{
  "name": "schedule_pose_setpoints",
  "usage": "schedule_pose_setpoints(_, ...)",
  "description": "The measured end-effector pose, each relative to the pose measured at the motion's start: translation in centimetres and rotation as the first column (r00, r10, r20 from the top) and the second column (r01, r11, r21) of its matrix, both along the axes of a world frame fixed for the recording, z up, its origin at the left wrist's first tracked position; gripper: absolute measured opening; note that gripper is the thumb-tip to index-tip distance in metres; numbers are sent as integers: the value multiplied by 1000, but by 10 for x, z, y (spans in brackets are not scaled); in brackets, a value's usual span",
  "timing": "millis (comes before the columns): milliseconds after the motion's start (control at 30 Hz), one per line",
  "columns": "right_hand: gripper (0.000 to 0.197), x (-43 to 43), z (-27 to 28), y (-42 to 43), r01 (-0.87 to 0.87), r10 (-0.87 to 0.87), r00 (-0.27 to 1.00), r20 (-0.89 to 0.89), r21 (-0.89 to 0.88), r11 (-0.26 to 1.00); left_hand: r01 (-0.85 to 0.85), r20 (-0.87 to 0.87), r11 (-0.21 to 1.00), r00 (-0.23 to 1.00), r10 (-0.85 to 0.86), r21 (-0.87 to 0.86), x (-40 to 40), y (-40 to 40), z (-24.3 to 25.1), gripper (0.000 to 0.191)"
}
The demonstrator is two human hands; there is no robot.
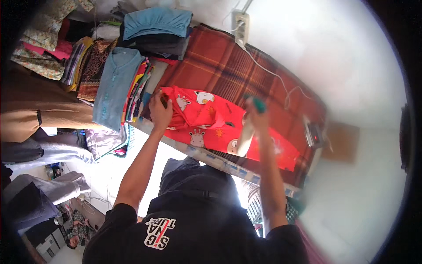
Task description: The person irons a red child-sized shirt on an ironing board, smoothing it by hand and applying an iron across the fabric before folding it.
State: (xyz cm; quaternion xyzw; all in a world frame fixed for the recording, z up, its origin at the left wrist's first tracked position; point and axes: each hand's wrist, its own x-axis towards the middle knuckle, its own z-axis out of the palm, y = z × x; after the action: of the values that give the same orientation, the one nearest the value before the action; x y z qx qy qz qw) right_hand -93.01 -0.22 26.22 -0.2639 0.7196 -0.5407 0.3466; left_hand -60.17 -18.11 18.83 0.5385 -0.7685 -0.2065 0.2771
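A red garment (211, 115) printed with cartoon animals lies partly folded on a brown plaid cloth (204, 62) over the table. My left hand (160, 110) rests at the garment's left end, thumb and fingers apart on the fabric. Above the garment's right half, my right hand (256, 114) grips what looks like a spray bottle (245, 140), with a green top and a cream body. Motion blurs this hand and the bottle's top. To the right, near the table's end, stands what appears to be a clothes iron (313, 134) with a small red light lit.
A power strip (242, 28) hangs by the wall, its white cable (263, 67) trailing over the cloth. Folded clothes (113, 82) are stacked at the left, beside another pile (156, 24). Baskets (128, 142) stand below table height. A person (77, 227) is in the background, lower left.
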Motion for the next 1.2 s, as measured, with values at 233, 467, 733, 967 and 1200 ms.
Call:
schedule_pose_setpoints(233,41,-75,12,-126,115,-214,945,-247,-361,925,-6,-157,1000,988,7,3,14,-41,-22,43)
schedule_pose_setpoints(467,56,-90,-10,-131,75,-162,842,-515,-187,980,333,17,884,938,-347,-329,21,-54,38,18)
schedule_pose_setpoints(733,84,-100,-4,-87,-154,142,812,-566,27,988,654,-483,510,757,-440,559,-34,1,175,33)
schedule_pose_setpoints(967,57,-88,21,9,144,-111,934,-339,71,987,684,-687,468,698,-200,559,-168,109,180,43)
schedule_pose_setpoints(1200,64,-2,30,154,316,-121,599,792,-95,944,764,-611,506,634,-474,400,-230,215,113,37)
